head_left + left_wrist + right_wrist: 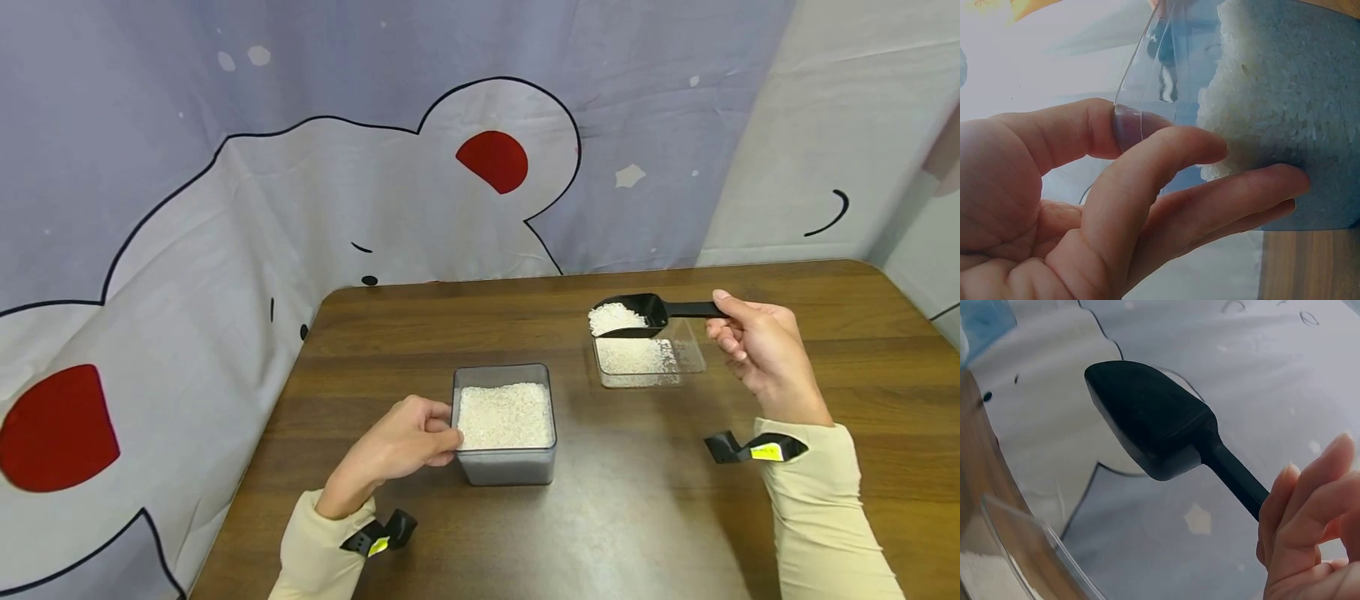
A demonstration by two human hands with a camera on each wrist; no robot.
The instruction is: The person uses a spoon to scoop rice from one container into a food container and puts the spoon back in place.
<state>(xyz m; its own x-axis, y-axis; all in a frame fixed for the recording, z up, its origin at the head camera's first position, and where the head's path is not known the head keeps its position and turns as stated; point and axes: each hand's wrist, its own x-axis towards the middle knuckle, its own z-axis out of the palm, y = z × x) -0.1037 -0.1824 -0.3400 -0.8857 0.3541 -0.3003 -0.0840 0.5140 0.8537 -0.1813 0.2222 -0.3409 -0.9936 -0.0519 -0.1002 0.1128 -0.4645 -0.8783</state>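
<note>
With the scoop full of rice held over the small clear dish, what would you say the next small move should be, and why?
Probably a gentle tilt of the black scoop by the right hand, tipping its rice into the small clear dish directly below. The scoop is loaded and held level above that dish, which already holds a thin layer of rice, while the left hand grips the larger rice container.

Your black scoop (628, 315): level, heaped with white rice, just above the small dish | clear shallow dish (649, 362): thin rice layer, far right on table | grey square tub (505, 424): rice-filled, upright, centre.
</note>
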